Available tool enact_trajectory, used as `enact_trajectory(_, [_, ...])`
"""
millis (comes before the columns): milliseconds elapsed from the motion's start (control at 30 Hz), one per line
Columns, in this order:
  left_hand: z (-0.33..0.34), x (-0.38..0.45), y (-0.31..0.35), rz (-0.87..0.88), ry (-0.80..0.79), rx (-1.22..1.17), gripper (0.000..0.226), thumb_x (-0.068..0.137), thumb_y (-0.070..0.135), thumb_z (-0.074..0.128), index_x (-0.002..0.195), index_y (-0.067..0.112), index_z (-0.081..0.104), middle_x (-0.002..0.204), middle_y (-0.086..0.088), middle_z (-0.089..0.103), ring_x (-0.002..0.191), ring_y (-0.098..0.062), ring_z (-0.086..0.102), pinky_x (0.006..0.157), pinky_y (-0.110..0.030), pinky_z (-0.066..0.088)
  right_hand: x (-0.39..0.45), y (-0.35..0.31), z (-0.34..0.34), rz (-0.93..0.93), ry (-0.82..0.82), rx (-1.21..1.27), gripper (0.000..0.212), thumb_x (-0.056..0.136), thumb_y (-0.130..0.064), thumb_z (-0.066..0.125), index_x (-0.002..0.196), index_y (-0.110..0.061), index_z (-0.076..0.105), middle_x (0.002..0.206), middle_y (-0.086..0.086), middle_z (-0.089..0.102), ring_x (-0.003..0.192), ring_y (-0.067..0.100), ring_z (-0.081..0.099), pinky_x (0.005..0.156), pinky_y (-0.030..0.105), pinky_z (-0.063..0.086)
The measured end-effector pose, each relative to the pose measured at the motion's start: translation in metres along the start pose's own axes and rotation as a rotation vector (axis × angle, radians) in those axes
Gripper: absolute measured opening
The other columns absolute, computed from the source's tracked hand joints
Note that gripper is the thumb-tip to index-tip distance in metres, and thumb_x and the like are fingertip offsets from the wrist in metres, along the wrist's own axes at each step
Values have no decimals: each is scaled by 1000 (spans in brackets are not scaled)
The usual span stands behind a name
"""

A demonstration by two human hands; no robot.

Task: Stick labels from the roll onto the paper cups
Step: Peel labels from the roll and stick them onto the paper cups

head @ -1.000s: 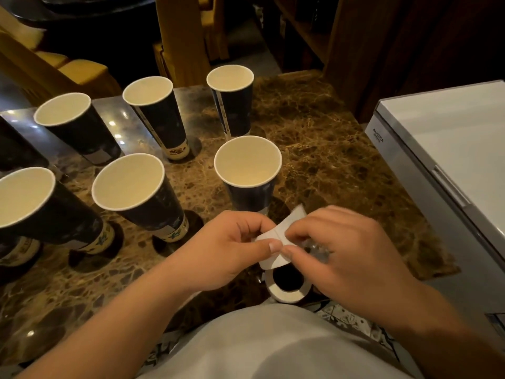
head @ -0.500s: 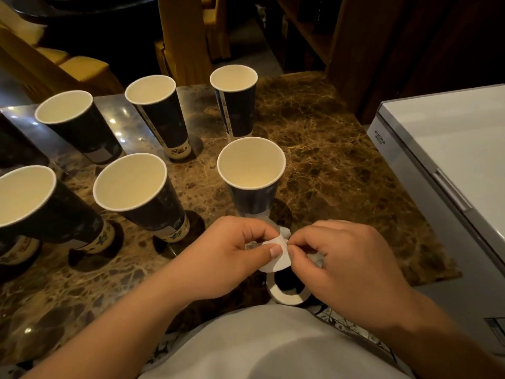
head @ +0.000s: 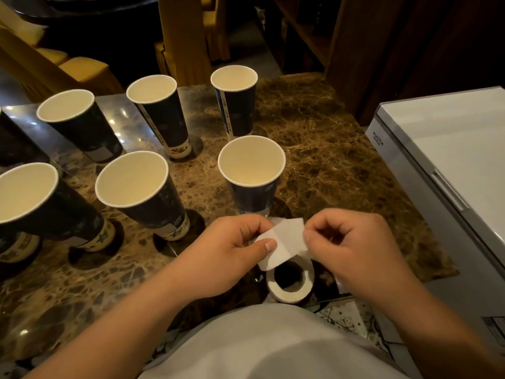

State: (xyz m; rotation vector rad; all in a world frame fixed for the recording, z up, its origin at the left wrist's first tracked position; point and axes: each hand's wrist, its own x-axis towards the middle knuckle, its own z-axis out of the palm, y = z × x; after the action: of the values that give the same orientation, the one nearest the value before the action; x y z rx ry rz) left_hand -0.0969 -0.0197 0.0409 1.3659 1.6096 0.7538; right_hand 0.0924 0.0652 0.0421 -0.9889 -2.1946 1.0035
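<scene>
Several dark paper cups with white insides stand upright on the marble table. The nearest cup is just beyond my hands. A white label strip stretches between my hands above the label roll, which lies at the table's near edge. My left hand pinches the strip's left end between thumb and fingers. At the strip's right edge my right hand pinches it with curled fingers.
A white chest freezer stands close on the right. Cups fill the left half of the table, such as one at front left and one at the back. Yellow chairs stand behind the table.
The label strip has been pulled out flatter and wider between my hands, and my right hand has shifted a little to the right. The cups have not moved.
</scene>
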Motion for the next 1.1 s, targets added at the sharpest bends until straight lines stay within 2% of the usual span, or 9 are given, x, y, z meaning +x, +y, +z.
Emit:
enact_trajectory(167, [1,-1,-1,-60,74,89,22,95,26,57,111,40,60,105,20,67,96,1,63,84,-31,58,8,12,-19,213,194,201,24,85,-9,62,61,-13,64,60,12,59,54,27,52,52,34,46])
enact_trajectory(300, [6,-6,4,77,245,305,42,91,33,58,131,41,48,118,29,54,110,9,52,92,-15,49,2,5,-18,-21,290,-192,18,85,-17,63,68,-21,68,57,-5,59,52,12,54,45,33,49])
enact_trajectory(400, [8,-12,17,167,410,158,12,88,32,58,95,29,68,84,18,64,82,2,60,69,-13,50,-6,-6,-8,-287,325,-464,19,88,-19,60,73,-18,72,63,-6,63,54,13,56,45,32,45])
enact_trajectory(467, [5,-12,28,-16,311,-203,26,87,40,59,75,19,69,63,7,60,56,-2,53,52,-17,44,-10,-11,-1,-432,343,-517,22,89,-18,60,70,-16,72,60,-1,62,52,19,55,46,35,43])
enact_trajectory(567, [-1,-12,36,-248,116,-522,41,87,48,55,66,14,66,58,-2,51,50,-11,41,46,-22,31,-15,-18,5,-601,347,-576,20,87,-15,65,68,-13,71,57,5,59,48,25,52,44,38,42])
enact_trajectory(733, [-5,-14,32,-298,79,-547,35,91,23,58,58,10,57,55,-5,44,50,-13,35,48,-24,27,-12,-16,4,-714,275,-599,12,88,-16,68,82,-9,76,63,7,65,52,26,57,45,39,44])
enact_trajectory(867, [-15,-20,30,-157,79,-355,29,91,26,59,74,3,63,61,-6,53,55,-16,43,54,-28,37,-14,-19,-3,-530,148,-228,19,87,-26,62,93,-14,76,76,-2,70,67,14,64,55,34,49])
enact_trajectory(967, [-23,-25,36,55,66,-71,28,93,42,54,78,21,62,65,4,59,59,-13,51,58,-32,47,-12,-33,-13,-251,109,131,24,82,-35,59,102,-27,70,82,-12,71,78,9,67,61,25,56])
enact_trajectory(1100, [-34,-32,49,222,52,191,19,89,47,52,79,34,59,71,10,60,64,-13,56,56,-25,48,7,-50,-21,3,-187,381,21,73,-39,79,91,-30,74,81,-5,74,74,10,70,67,24,59])
